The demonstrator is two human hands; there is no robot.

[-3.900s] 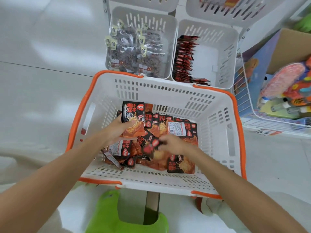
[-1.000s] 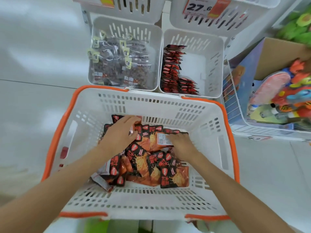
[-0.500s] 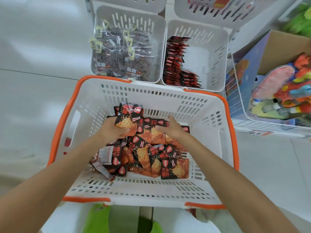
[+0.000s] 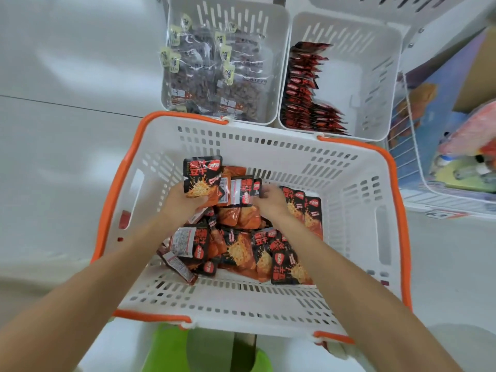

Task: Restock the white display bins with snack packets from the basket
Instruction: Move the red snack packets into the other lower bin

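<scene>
Your left hand (image 4: pixel 185 201) has lifted a fanned stack of snack packets (image 4: pixel 202 178) off the basket (image 4: pixel 257 146) pile — right hand (image 4: pixel 269 201) pinching its edge. Right-hand bin (image 4: pixel 346 76) next, probably.

The basket (image 4: pixel 354 183) is white slotted plastic with an orange rim. A loose heap of black-and-red snack packets (image 4: pixel 241 248) lies on its floor, some face up, some showing pale backs. A small fan of packets (image 4: pixel 214 183) stands upright above the heap. Beyond the basket's far edge sit two white display bins – the left bin (image 4: pixel 276 49) holds clear bags of dark snacks, the right bin (image 4: pixel 375 76) a row of red-black packets along its left wall.
</scene>
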